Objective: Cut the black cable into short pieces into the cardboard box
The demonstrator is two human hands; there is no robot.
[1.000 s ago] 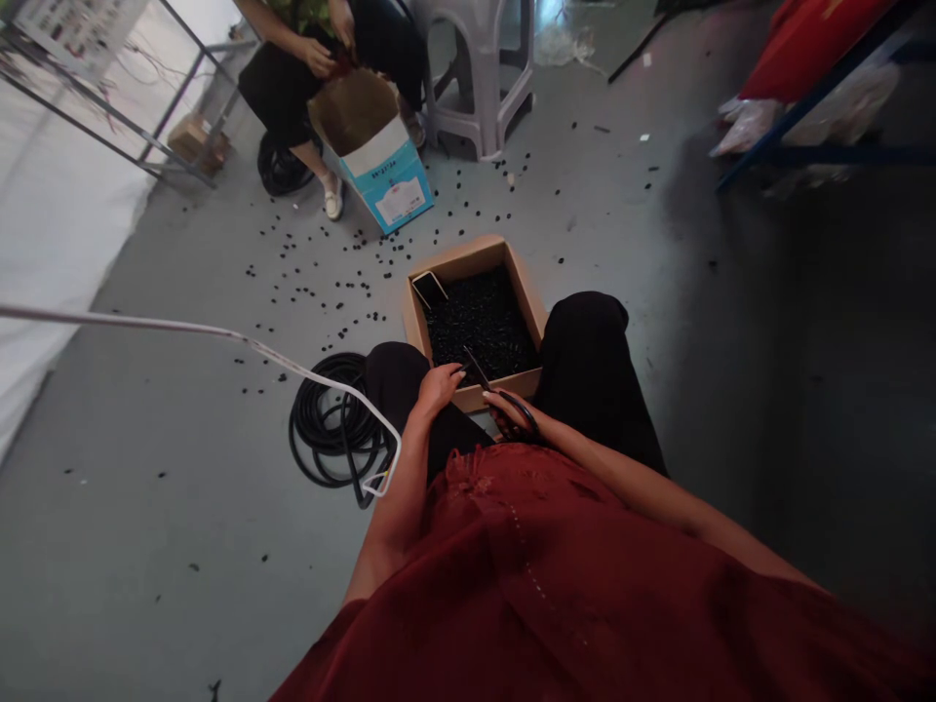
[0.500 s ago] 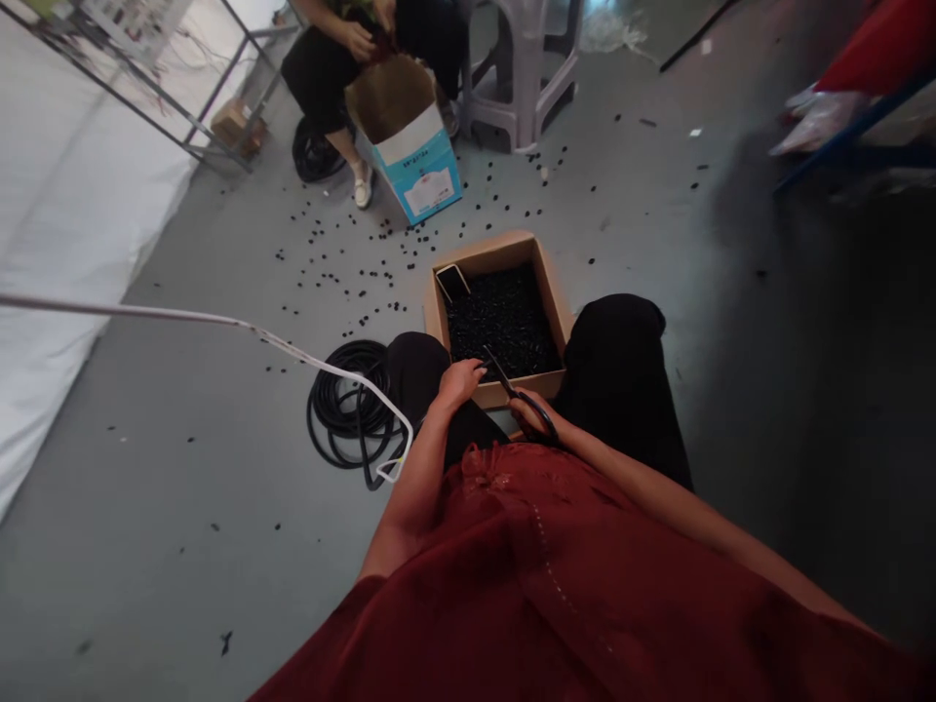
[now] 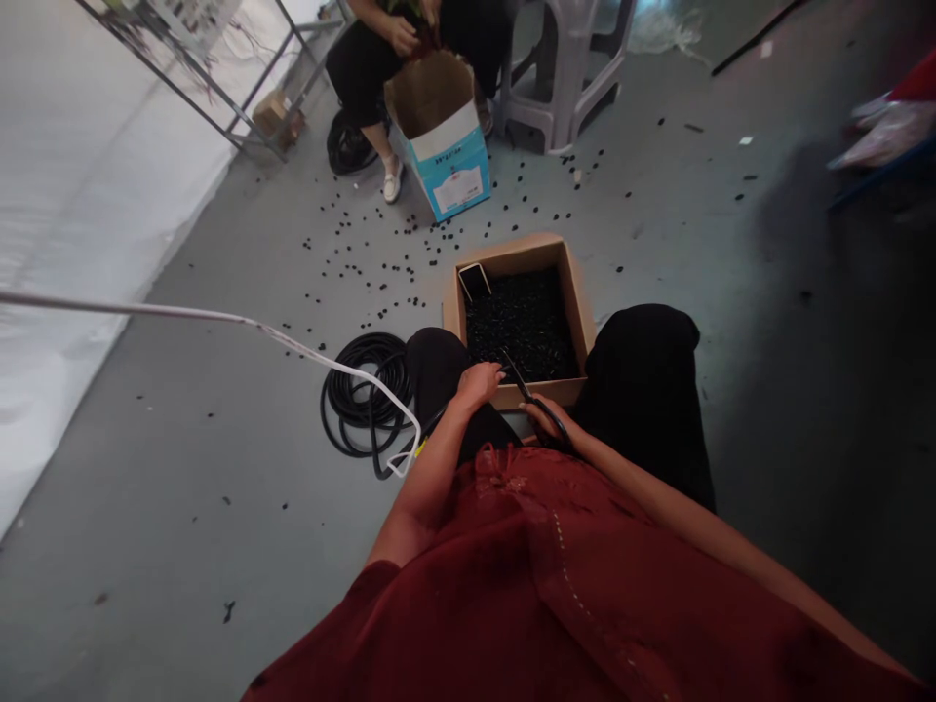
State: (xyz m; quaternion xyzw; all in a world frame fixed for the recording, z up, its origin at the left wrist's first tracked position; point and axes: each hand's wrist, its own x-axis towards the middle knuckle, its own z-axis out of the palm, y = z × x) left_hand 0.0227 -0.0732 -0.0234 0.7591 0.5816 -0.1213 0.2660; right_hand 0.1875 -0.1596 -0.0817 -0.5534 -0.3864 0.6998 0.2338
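Note:
My left hand (image 3: 480, 384) is closed at the near left edge of a cardboard box (image 3: 541, 394), with the end of something thin and black at its fingertips, likely the black hose. Black scissors (image 3: 521, 382) are held in my right hand (image 3: 547, 419), their blades pointing up and left over the box beside my left fingertips. Small black pieces (image 3: 523, 317) fill the box between my knees. A dark rectangular object with a pale rim (image 3: 475, 282) leans in its far left corner. Beside my left knee lies a coiled black hose (image 3: 358, 390).
Another person's hand (image 3: 403, 37) is above a blue and white box (image 3: 459, 180). A plastic stool (image 3: 562, 73) stands beside it. Black bits dot the floor (image 3: 241, 390). A white cable (image 3: 292, 343) crosses on the left, near a metal rack (image 3: 241, 112).
The whole view has shifted, so the boxes, stool and my hands appear farther right. Both hands remain by the box edge, the scissors still in my right hand.

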